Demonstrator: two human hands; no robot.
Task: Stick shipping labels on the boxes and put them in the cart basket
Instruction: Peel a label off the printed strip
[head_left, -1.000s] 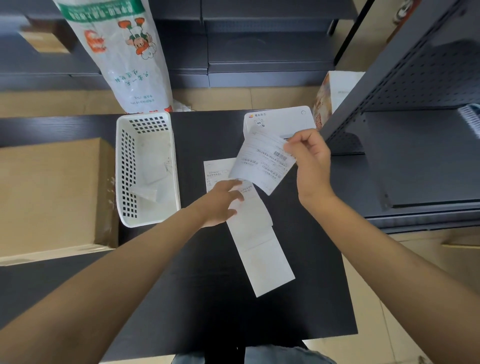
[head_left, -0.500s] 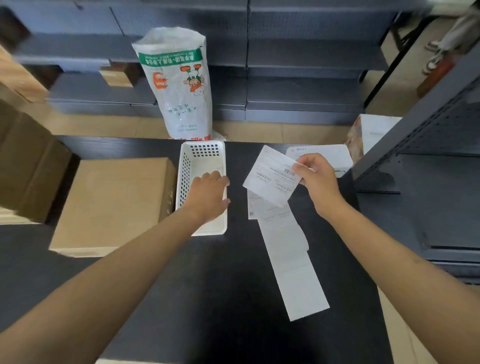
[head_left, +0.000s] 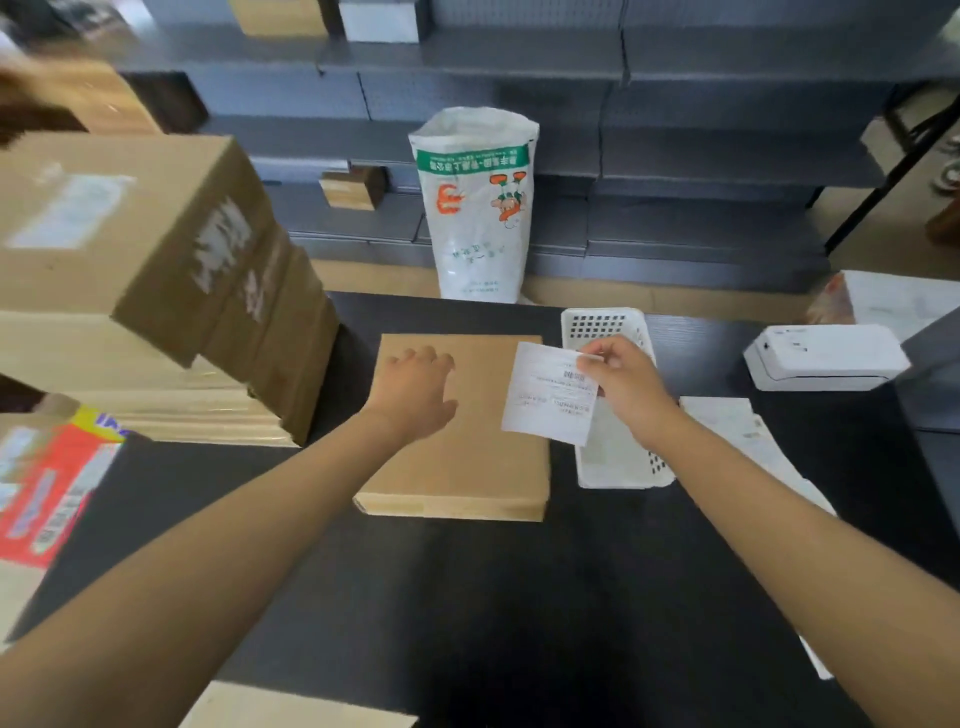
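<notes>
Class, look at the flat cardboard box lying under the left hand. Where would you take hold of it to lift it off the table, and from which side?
Probably by its two long side edges, one hand on each. The flat cardboard box lies flat on the black table, so its broad top offers nothing to pinch. The left edge is free; the white basket crowds the right edge, so the near short edge is a freer alternative.

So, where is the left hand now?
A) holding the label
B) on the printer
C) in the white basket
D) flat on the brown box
D: the left hand lies with fingers spread on the top of the brown box, while the right hand pinches the label.
</notes>
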